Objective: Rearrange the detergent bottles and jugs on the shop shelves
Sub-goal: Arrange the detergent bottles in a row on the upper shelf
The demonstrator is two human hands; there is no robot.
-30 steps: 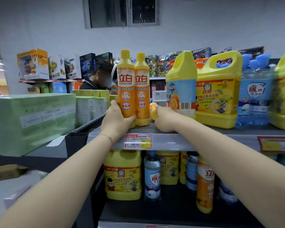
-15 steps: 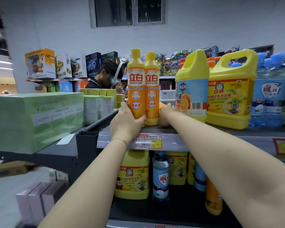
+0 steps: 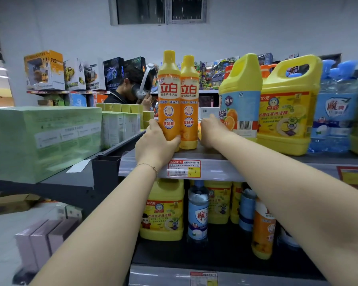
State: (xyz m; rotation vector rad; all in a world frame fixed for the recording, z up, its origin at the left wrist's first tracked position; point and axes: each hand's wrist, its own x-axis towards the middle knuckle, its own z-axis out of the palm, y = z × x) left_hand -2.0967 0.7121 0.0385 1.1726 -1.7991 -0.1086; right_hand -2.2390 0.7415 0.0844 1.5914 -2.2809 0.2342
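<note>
On the upper shelf (image 3: 215,170), the left orange bottle (image 3: 168,96) is gripped low by the left hand (image 3: 155,144), touching its twin (image 3: 189,100). A third bottle (image 3: 199,131) behind is reached by the right hand (image 3: 212,131); its grip cannot be told.

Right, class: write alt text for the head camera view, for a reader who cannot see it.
A person's left hand grips one of two tall orange detergent bottles on the top shelf, while the right hand reaches in behind them. Yellow jugs and blue bottles stand to the right, with more detergent on the shelf below.
</note>
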